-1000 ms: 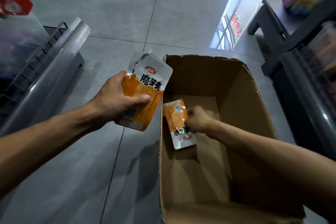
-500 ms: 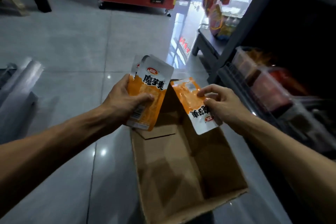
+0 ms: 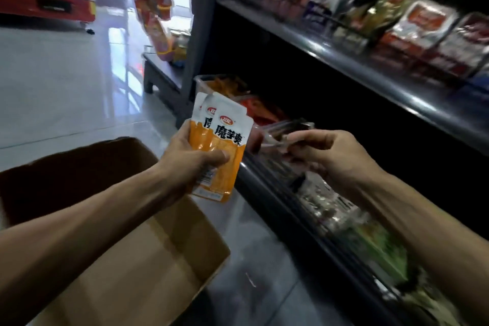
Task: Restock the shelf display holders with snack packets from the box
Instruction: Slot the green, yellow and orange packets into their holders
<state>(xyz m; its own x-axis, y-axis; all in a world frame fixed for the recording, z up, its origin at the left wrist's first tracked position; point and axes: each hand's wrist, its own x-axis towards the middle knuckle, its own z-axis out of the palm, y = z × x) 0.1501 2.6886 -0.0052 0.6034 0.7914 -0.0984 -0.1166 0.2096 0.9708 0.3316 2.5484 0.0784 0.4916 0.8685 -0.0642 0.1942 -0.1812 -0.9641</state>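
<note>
L hand [image 3: 185, 164] fingers clamped on orange snack packets [image 3: 221, 145]; R hand [image 3: 325, 156] fingers pinch clear display holder [image 3: 280, 131] at lower shelf's front edge.

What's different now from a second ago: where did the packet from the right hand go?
The right hand lifted one packet out of the cardboard box and passed it to the stack of orange packets held by the left hand. It has since reached over to the clear display holder on the lower shelf and pinches its rim. The left hand's grip is unchanged.
</note>
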